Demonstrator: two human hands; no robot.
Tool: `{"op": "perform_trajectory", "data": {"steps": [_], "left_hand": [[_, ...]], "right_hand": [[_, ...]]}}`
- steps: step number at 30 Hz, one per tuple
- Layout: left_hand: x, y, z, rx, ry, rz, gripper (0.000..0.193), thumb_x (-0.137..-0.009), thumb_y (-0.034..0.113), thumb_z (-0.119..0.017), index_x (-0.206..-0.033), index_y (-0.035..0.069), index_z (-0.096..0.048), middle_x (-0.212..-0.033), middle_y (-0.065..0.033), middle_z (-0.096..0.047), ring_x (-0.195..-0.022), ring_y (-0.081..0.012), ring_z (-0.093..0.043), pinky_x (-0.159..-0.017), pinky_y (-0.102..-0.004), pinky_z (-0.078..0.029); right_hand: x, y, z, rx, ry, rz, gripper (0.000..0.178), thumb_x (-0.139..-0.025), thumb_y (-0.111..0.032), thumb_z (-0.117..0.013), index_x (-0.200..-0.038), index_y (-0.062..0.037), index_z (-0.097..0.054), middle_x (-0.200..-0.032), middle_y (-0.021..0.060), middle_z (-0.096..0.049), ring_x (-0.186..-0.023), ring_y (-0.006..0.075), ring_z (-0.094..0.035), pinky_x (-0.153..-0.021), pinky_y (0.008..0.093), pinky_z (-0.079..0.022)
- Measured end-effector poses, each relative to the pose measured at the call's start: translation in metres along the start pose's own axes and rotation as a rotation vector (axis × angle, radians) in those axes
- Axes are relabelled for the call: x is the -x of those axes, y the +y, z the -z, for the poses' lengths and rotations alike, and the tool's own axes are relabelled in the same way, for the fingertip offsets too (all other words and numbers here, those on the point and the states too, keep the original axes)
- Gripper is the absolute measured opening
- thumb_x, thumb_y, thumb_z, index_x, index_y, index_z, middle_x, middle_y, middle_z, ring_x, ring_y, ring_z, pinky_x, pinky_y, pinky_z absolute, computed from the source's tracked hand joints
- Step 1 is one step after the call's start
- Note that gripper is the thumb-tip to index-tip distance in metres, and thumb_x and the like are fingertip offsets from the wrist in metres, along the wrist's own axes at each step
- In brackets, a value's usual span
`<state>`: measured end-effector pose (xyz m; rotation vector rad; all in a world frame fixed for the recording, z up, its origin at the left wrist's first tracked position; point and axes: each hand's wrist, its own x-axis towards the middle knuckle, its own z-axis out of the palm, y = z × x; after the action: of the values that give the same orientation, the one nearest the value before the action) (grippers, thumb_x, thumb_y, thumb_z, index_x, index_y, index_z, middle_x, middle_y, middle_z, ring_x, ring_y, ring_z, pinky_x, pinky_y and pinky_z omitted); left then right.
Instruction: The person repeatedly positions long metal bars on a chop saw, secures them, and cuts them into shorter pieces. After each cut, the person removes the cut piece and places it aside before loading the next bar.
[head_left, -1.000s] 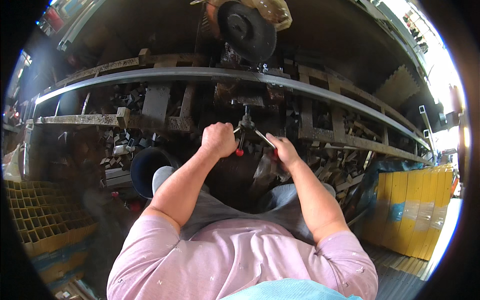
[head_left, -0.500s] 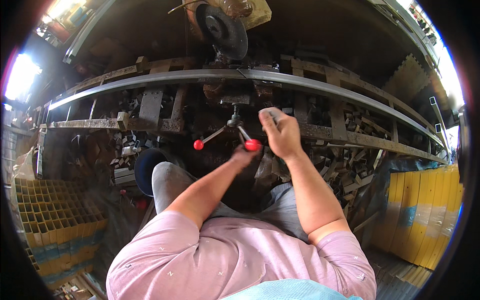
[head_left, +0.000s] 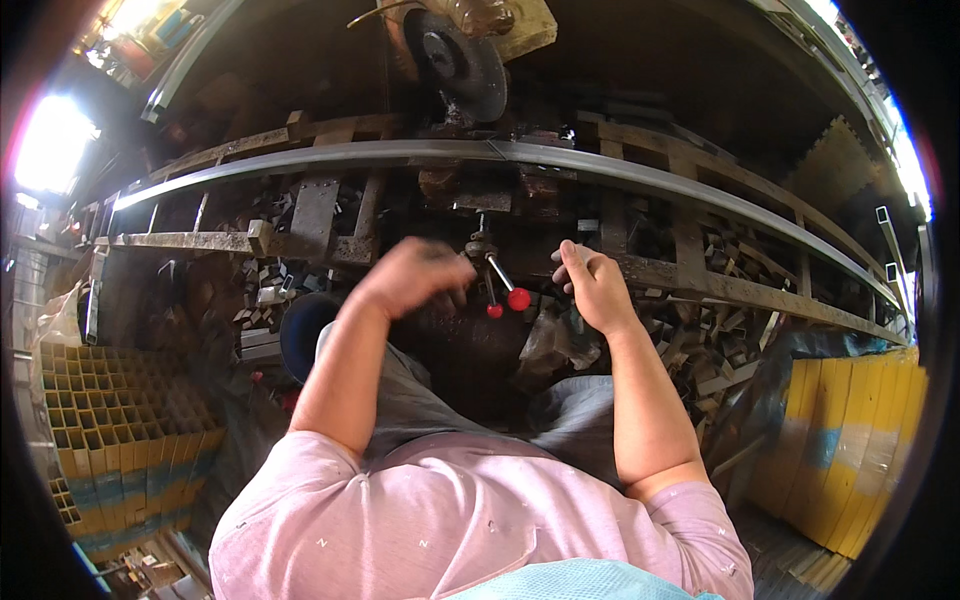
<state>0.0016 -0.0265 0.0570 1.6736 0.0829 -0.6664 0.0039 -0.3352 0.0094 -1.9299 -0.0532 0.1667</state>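
Observation:
A vise screw (head_left: 482,238) stands in front of the cutting machine, with bar handles tipped by red ball knobs (head_left: 518,299). My left hand (head_left: 415,277) is just left of the screw's hub, smeared by motion; whether its fingers touch the handle is unclear. To the right of the knobs hangs my right hand (head_left: 598,287), apart from the handle, its thumb and dark-tipped fingers loosely bent and spread. Nothing shows in it. Beyond both hands a long silvery metal bar (head_left: 660,172) lies across the vise, below a dark cutting disc (head_left: 460,70).
Metal support frames (head_left: 740,278) run out on both sides, with offcuts heaped around them. Stacked yellow square tubes (head_left: 130,420) stand at left, more wrapped yellow lengths (head_left: 850,440) at right. A dark blue bucket (head_left: 300,338) is beside my left knee.
My left hand has swung from under the right knob to the left of the hub. The handle has turned, its knobs now close together. My right hand has dropped slightly and its fingers have loosened.

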Motion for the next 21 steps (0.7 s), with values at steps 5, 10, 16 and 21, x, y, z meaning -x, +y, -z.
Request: {"op": "perform_trajectory", "data": {"steps": [5, 10, 16, 21], "left_hand": [[-0.065, -0.032, 0.13, 0.834, 0.633, -0.164, 0.036, -0.099, 0.035, -0.079, -0.114, 0.003, -0.069, -0.092, -0.0112, -0.074, -0.072, -0.0252, -0.073, -0.052, -0.0333, -0.049], [-0.112, -0.047, 0.176, 0.953, 0.783, -0.204, 0.043, -0.095, 0.033, -0.084, -0.123, 0.01, -0.06, -0.09, -0.0087, -0.067, -0.078, -0.029, -0.075, -0.05, -0.0324, -0.047], [-0.14, -0.063, 0.195, 1.267, 0.699, -0.171, 0.06, -0.093, 0.034, -0.086, -0.141, 0.018, -0.053, -0.117, -0.0044, -0.062, -0.077, -0.0208, -0.062, -0.058, -0.0297, -0.043], [-0.132, -0.045, 0.188, 1.294, 0.744, -0.275, 0.045, -0.093, 0.036, -0.087, -0.128, 0.022, -0.062, -0.095, 0.0001, -0.061, -0.061, -0.0147, -0.041, -0.057, -0.0306, -0.033]], "right_hand": [[-0.005, -0.003, -0.006, 0.03, -0.076, 0.047, 0.07, -0.111, -0.063, -0.052, -0.082, 0.0004, -0.053, -0.069, 0.0084, -0.043, -0.072, 0.02, -0.039, -0.069, 0.0388, -0.043], [-0.009, 0.001, -0.006, 0.042, -0.144, 0.012, 0.068, -0.111, -0.062, -0.053, -0.082, -0.0004, -0.054, -0.069, 0.0066, -0.044, -0.072, 0.0187, -0.04, -0.069, 0.0379, -0.042], [-0.013, 0.003, -0.01, 0.031, -0.141, -0.083, 0.066, -0.111, -0.06, -0.055, -0.083, -0.0004, -0.056, -0.069, 0.0076, -0.047, -0.072, 0.0186, -0.042, -0.069, 0.0376, -0.043], [-0.019, 0.003, -0.011, 0.128, -0.147, -0.02, 0.065, -0.11, -0.06, -0.057, -0.083, 0.0, -0.058, -0.068, 0.009, -0.053, -0.069, 0.0226, -0.047, -0.069, 0.0398, -0.045]]}}
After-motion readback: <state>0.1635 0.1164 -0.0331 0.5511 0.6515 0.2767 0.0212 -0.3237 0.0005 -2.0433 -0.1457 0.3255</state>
